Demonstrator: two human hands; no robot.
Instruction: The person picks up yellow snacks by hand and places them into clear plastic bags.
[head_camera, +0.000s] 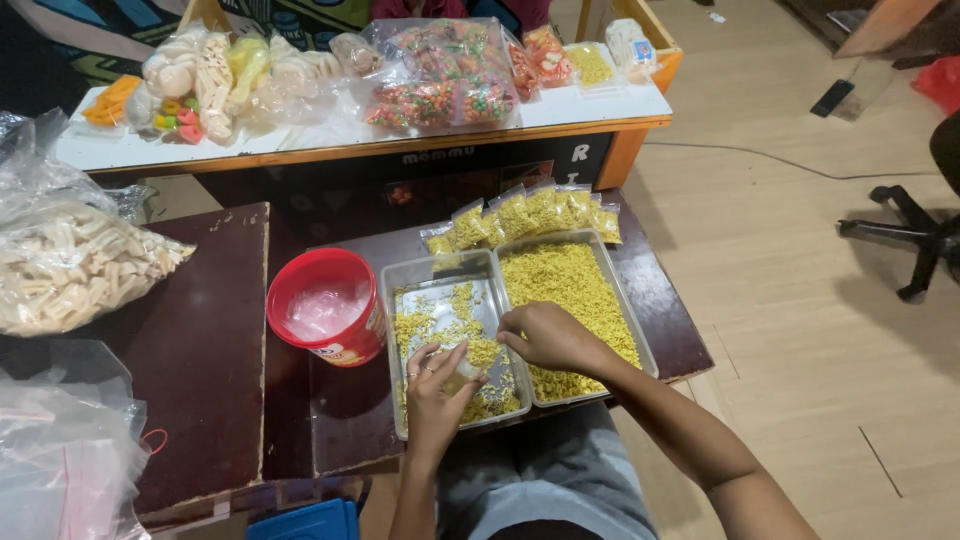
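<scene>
Over the near end of the dark surface (200, 350), seen from the head camera, both hands work above a shallow metal tray (425, 300). The left hand (437, 385) has its grip closed around a small clear pouch (462, 372), holding its mouth up. The right hand (545, 335) hovers just above and to the right of that pouch, fingertips pinched together, seemingly on a bit of yellow snack, though what lies between them is too small to tell.

To do this well, I judge the pouch mouth should stay wide and right under the pinching fingers, low over the tray so spills land inside.

That tray under the left grip holds only scattered yellow crumbs (470, 350). Just beside the right hand, a second tray (620, 290) is nearly full of the same yellow snack (570, 285). Beyond both trays lies a row of filled pouches (525, 212). Left of the left grip stands a red tub (328, 305) with clear plastic inside.
</scene>
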